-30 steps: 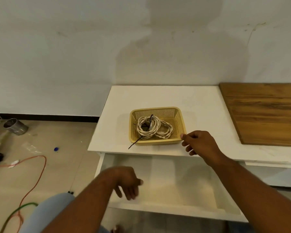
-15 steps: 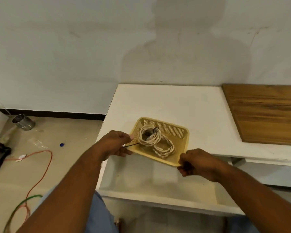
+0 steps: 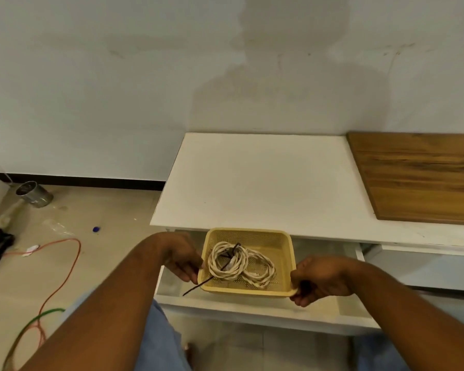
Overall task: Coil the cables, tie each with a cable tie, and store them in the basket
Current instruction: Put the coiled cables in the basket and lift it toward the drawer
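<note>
left grip: left hand [image 3: 181, 259] has its fingers curled on the left rim of the basket [image 3: 248, 290], pinching it.
right grip: right hand [image 3: 320, 279] is closed round the near right corner of the rim.
basket: hangs between the two grips, over the open drawer [image 3: 252, 313] and just past the front edge of the white surface [image 3: 260, 183]. Not clear whether its base touches the drawer floor.
cable: pale coil [image 3: 227, 263] lies inside the basket, nearer the left grip, with a second loop toward the right grip. It may be one cable or two; I can't tell from here.
cable tie: black, cinched round the coil, and its tail [image 3: 198, 286] pokes out over the wall just below the left grip.
done: looks like coiling, tying and storing are finished for what sits in the basket.
left: probably just setting the basket down in the drawer.
open question: orange cable [image 3: 71, 263] and green cable [image 3: 38, 315] lie loose on the floor, well to the left of the left grip. If they count, they are not coiled or tied yet.
other: wooden board [image 3: 418, 178] lies on the surface, beyond the right grip.
</note>
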